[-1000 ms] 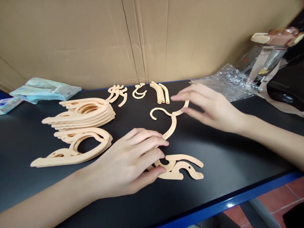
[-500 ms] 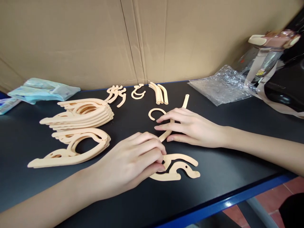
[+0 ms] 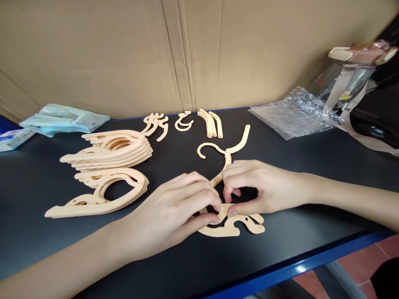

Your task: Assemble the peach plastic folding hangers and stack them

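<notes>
Two pale-blue plastic packets (image 3: pixel 65 120) lie farthest left of the fingers; their print is unreadable. Next, two stacks of folded plastic hangers, a rear stack (image 3: pixel 137 153) and a front stack (image 3: pixel 141 187), appear to be finished pieces. Beyond the left hand's fingers, at the bench's back edge, lie small curved parts (image 3: pixel 162 133), loose hooks (image 3: pixel 181 129) and slender arm strips (image 3: pixel 210 126), apparently unassembled. The left hand (image 3: pixel 179 203) has its fingers bent toward the thumb over flat hanger parts (image 3: pixel 218 232); a pinch cannot be confirmed. Just beyond both hands' fingers, a hook-and-arm assembly (image 3: pixel 238 147) lies partly joined: hook and two arms meet, with no bracket parts visible on them. The right hand (image 3: pixel 258 182) curls its fingers, leaving a gap inside, with the thumb tip on the upper flat part; how firmly it holds is unclear. Right of these fingers rest a clear plastic bag (image 3: pixel 286 114), a strapped bottle (image 3: pixel 352 79) with a yellow motif, and a black object (image 3: pixel 374 128). No brand is legible.
</notes>
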{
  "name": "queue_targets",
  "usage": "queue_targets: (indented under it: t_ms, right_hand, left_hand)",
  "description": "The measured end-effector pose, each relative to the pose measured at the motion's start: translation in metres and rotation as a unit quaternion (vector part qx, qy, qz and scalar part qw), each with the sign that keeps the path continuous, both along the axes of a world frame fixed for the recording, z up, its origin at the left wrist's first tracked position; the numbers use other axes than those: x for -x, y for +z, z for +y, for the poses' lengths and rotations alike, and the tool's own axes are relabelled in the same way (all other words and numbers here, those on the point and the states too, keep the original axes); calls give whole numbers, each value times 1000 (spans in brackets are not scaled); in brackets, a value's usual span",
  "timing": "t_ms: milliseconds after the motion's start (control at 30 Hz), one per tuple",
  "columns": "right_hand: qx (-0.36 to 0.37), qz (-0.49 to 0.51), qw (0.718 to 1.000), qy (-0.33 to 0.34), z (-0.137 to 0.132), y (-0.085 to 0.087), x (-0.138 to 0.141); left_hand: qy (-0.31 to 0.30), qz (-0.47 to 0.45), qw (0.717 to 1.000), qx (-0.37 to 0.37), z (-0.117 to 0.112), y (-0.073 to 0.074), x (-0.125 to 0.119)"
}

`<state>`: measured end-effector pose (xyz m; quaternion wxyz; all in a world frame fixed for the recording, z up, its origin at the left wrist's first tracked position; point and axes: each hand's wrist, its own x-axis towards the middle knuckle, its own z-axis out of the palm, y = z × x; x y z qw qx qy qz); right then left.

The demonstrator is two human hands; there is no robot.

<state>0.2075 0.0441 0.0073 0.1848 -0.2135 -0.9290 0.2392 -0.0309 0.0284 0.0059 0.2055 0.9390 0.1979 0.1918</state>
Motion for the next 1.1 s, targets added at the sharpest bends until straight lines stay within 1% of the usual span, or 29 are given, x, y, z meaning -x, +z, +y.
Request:
queue_targets:
  t_ms: [67, 133, 200, 267, 300, 333, 367, 400, 467, 533, 600, 633, 700, 800, 867, 967, 1033, 1100]
  right_hand:
    - [62, 14, 998, -5, -1, 1, 2]
    - [109, 36, 993, -22, -3, 1, 3]
    - [156, 59, 985, -38, -3, 2, 3]
    - [190, 80, 977, -57, -4, 4, 3]
    - [192, 86, 975, -71, -5, 5, 2]
    - [183, 90, 975, -87, -5, 5, 1]
    - [166, 92, 976, -103, -6, 6, 1]
    - [143, 92, 979, -116, -7, 6, 0]
    - [91, 94, 984, -124, -10, 6, 1]
    - [43, 102, 987, -114, -14, 5, 4]
    - [8, 110, 988, -103, -16, 5, 6]
    - [5, 116, 989, -91, -17, 5, 8]
    - [23, 129, 990, -50, -16, 6, 9]
    - [52, 139, 989, 6, -14, 8, 9]
    - [49, 137, 989, 19, -13, 8, 8]
    - [23, 119, 992, 33, -13, 7, 8]
    - [3, 109, 994, 27, -14, 7, 8]
    - [-20, 113, 993, 1, -13, 6, 6]
  left_hand:
    - [-2, -4, 1000, -3, 0, 0, -1]
    - [5, -10, 1000, -28, 0, 1, -2]
    - [25, -20, 995, -98, -3, 1, 0]
    - [52, -43, 976, -205, -7, 1, 2]
    - [59, -56, 963, -256, -10, 1, 3]
    - [60, -68, 952, -291, -13, 1, 4]
    - [60, -75, 948, -304, -15, 1, 5]
    - [57, -78, 951, -295, -17, 1, 4]
    - [72, -73, 969, -225, -19, 1, 1]
    - [95, -67, 982, -149, -19, 1, -3]
    - [104, -62, 988, -95, -17, 2, -6]
    - [102, -64, 990, -75, -16, 2, -7]
    - [89, -82, 992, -41, -14, 2, -6]
    - [77, -106, 991, -15, -16, 4, -5]
    - [99, -105, 989, -2, -19, 5, -6]
    - [155, -92, 983, 31, -23, 7, -10]
    - [182, -89, 978, 57, -24, 10, -12]
    - [204, -89, 972, 80, -21, 14, -11]
